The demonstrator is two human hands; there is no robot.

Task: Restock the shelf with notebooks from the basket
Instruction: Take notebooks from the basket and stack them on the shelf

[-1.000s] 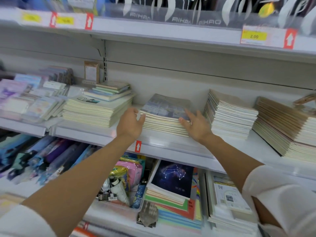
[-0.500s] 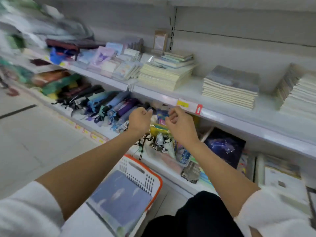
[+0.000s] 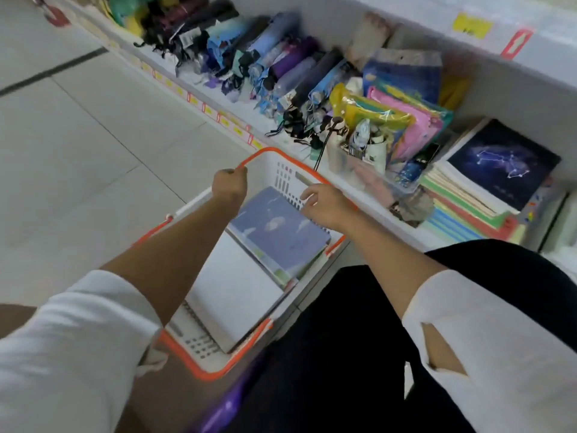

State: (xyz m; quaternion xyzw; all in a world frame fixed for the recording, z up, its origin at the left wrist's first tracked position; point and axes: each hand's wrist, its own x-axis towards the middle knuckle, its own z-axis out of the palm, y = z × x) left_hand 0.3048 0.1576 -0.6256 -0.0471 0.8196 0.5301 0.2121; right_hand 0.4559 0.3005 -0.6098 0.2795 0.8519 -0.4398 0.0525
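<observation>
Notebooks [image 3: 278, 232] lie stacked flat in the basket [image 3: 199, 367] at frame centre, blue sky cover on top, a white one under it toward lower left. Left hand [image 3: 229, 187] is fisted around the orange handle [image 3: 265, 153]; right hand [image 3: 324, 203] hovers just over the top cover, fingers loose, holding nothing. Looks like the pickup step: next, pinch the top notebook's edge and lift to the shelf [image 3: 546, 42], upper right.
</observation>
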